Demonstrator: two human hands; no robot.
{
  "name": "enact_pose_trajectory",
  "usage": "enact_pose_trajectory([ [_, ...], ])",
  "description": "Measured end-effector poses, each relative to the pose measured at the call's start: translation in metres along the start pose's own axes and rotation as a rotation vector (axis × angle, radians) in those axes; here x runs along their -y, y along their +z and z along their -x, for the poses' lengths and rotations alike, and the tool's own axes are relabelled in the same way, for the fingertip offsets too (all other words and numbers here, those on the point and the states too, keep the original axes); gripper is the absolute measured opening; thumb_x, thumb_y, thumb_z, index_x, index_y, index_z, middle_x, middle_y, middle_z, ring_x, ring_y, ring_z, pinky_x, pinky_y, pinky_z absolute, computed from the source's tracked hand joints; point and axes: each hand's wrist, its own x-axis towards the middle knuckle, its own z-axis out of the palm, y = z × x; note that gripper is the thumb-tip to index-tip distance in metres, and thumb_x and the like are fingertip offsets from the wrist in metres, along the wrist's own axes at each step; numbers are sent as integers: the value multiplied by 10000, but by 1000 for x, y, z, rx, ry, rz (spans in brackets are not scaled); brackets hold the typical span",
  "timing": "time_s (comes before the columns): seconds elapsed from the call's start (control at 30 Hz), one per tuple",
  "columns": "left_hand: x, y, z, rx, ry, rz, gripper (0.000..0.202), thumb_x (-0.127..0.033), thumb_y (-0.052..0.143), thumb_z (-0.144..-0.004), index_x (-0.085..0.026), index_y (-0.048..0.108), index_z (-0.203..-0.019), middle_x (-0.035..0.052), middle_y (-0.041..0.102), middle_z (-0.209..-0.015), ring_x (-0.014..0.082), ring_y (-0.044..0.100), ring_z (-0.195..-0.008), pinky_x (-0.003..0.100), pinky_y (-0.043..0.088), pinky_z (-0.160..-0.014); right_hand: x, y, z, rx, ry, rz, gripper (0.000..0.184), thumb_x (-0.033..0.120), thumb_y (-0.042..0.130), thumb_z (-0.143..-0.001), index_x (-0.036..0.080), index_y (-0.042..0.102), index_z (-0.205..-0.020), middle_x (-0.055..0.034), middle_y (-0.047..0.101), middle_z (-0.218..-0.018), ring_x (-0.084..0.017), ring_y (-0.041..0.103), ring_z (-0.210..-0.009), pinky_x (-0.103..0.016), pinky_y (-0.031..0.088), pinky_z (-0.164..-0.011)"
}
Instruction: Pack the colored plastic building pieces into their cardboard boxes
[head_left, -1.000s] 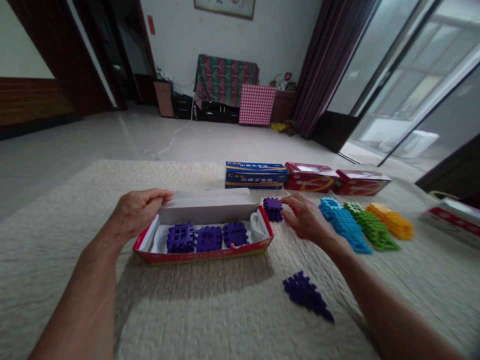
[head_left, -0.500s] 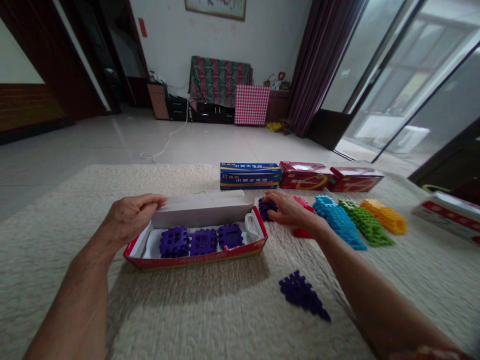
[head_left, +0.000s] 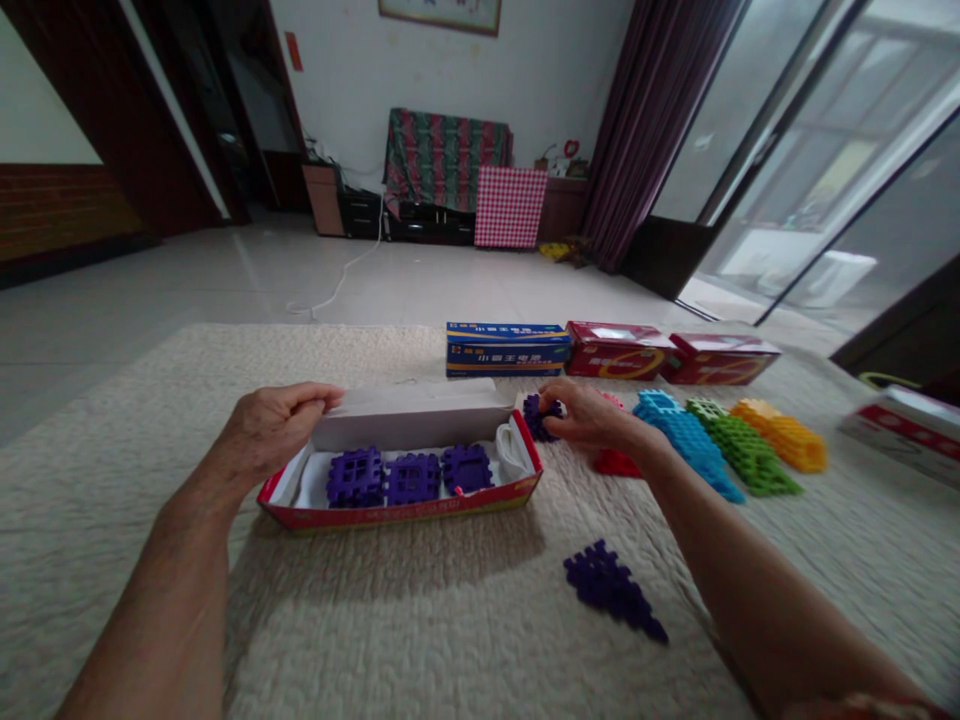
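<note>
Three purple blocks in the box, left hand curled tight on its flap, right hand pinching a purple stack outside, a loose purple pile not yet in.

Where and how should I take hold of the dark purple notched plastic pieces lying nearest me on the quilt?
I'd pinch the dark purple notched plastic pieces across their broad far-left end, coming from above and the near left. They lie low and narrow to a point at the near right, so the broad end likely offers more to hold. The right forearm passes along their right.
</note>
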Motion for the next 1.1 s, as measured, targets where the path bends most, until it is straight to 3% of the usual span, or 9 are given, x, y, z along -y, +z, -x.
enact_pose_trajectory([
  [0.27, -3, 0, 1, -12, -8, 17, 335, -307, 502, -762, -220, 763, -953, 18, 780, -976, 205, 705, -938, 320, 511, -928, 3, -3, 0, -24, -34, -68, 94, 198, 606, -737, 185, 638, -824, -52, 698, -921, -192, 628, -853, -316, 474, -786],
  [0.43, -3, 1, 1, -20, 4, 18, 361, -307, 479, -767, -202, 767, -957, 40, 778, -977, 214, 708, -937, 335, 515, -932, 4, -17, 8, -167, -67, -76, 75, 248, 625, -757, 200, 627, -815, -55, 697, -918, -202, 641, -833, -352, 489, -781],
  [0.6, -2, 2, 1, -26, 61, 30, 348, -305, 481, -763, -229, 773, -936, 27, 781, -941, 213, 716, -904, 338, 533, -905, 40, -39, 16, -306, -152, -164, 117, 293, 643, -792, 208, 638, -873, -70, 702, -1011, -219, 656, -904, -389, 500, -824],
  [0.73, -7, 0, 3, -54, 75, 30, 335, -279, 474, -774, -234, 775, -914, 19, 782, -936, 196, 719, -888, 318, 541, -884, 94, -44, 14, -219, -323, -298, 102, 255, 665, -790, 205, 612, -861, -69, 681, -1110, -207, 640, -983, -377, 494, -864],
  [0.87, -10, -1, 4, -51, 79, 13, 325, -236, 479, -774, -230, 774, -909, 14, 784, -920, 187, 721, -880, 315, 543, -884, 138, -31, 1, -52, -447, -330, 92, 205, 676, -770, 186, 611, -832, -74, 679, -1073, -189, 626, -959, -337, 482, -851],
  [1.1, -9, 0, 3, -43, 100, 33, 334, -175, 474, -784, -203, 771, -936, 27, 784, -918, 177, 720, -869, 325, 550, -885, 164, -10, -18, 111, -408, -216, 88, 225, 678, -763, 180, 633, -824, -56, 670, -910, -176, 591, -822, -304, 459, -755],
])
